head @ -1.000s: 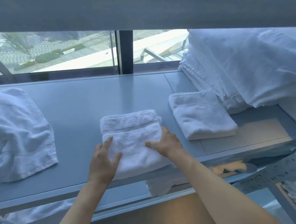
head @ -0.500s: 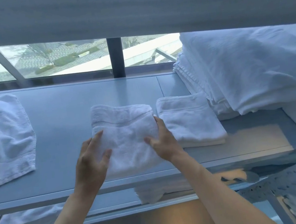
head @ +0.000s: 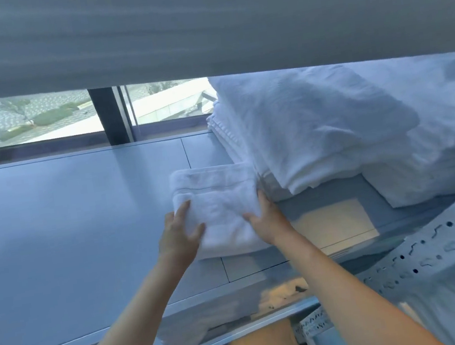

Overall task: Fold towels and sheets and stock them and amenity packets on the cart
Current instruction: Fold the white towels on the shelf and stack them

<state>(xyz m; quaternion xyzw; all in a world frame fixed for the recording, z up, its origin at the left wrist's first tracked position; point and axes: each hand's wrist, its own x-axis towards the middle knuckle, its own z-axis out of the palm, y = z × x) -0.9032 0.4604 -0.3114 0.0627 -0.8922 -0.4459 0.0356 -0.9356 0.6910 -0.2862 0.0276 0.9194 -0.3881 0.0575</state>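
Both hands, left (head: 177,235) and right (head: 267,219), clamp a white, plush folded towel (head: 218,202) by its sides.

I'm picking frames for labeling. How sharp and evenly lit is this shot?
Head view: motion blur softens the folded towel, both hands and the linen pile; the window is bright behind a dim bluish shelf; a warm bright patch lies right of the right hand.

A white folded towel (head: 218,202) lies flat on the grey shelf (head: 68,222), apparently stacked atop another, beside heaped white linens (head: 330,129).
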